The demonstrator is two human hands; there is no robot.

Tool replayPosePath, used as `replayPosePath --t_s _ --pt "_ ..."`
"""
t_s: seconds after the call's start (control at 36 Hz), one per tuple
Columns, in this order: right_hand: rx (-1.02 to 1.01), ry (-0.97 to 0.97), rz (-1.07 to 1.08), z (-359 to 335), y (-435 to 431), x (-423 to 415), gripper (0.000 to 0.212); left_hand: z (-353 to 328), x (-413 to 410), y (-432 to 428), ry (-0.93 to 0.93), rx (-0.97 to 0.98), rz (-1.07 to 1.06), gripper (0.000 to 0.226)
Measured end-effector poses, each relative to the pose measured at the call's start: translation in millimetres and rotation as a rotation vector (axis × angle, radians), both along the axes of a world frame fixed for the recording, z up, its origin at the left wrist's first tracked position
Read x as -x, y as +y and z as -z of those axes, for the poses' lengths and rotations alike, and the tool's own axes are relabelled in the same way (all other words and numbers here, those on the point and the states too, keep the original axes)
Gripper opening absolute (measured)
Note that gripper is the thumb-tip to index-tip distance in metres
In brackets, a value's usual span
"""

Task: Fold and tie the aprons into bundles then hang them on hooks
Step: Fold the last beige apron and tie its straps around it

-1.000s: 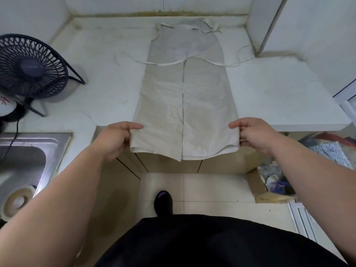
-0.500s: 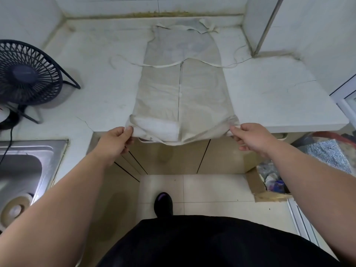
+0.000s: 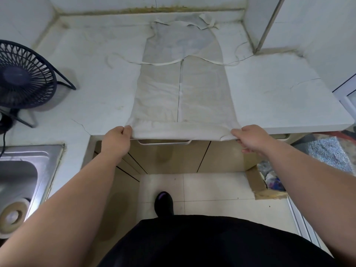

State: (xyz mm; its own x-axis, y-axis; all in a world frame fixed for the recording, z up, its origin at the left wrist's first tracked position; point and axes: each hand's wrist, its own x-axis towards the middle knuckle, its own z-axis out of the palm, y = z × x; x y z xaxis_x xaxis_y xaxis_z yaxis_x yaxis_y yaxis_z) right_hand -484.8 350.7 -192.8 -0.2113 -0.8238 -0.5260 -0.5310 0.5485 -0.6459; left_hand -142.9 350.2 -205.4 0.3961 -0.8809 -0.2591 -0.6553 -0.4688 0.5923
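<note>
You're at the folding stage, I'd say. Your left hand (image 3: 115,140) and right hand (image 3: 250,139), arms stretched forward and about level, each pinch a near corner of the apron (image 3: 183,89). Its hem looks turned over once, right at the near edge of the counter (image 3: 279,105). The next move is probably rolling that fold away from you, both sides even so it doesn't skew. Further off, the apron lies flat toward the far wall, its ties (image 3: 163,63) trailing left and right.
</note>
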Motion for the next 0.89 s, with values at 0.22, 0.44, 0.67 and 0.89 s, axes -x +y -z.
replayPosePath --t_s 0.22,0.44,0.67,0.89 --pt "0.168 0.198 -0.006 9 -6 0 0.04 5 0 -4 -0.175 0.015 0.032 0.038" --pt "0.373 0.3 -0.028 5 -31 -2 0.004 2 14 -33 -0.246 0.013 0.021 0.034" --pt "0.202 0.564 -0.124 12 -42 -6 0.028 8 35 -38 -0.368 0.218 0.034 0.05" --pt "0.183 0.736 -0.711 19 -41 -58 0.049 21 83 -37 -0.499 -0.085 0.903 0.061"
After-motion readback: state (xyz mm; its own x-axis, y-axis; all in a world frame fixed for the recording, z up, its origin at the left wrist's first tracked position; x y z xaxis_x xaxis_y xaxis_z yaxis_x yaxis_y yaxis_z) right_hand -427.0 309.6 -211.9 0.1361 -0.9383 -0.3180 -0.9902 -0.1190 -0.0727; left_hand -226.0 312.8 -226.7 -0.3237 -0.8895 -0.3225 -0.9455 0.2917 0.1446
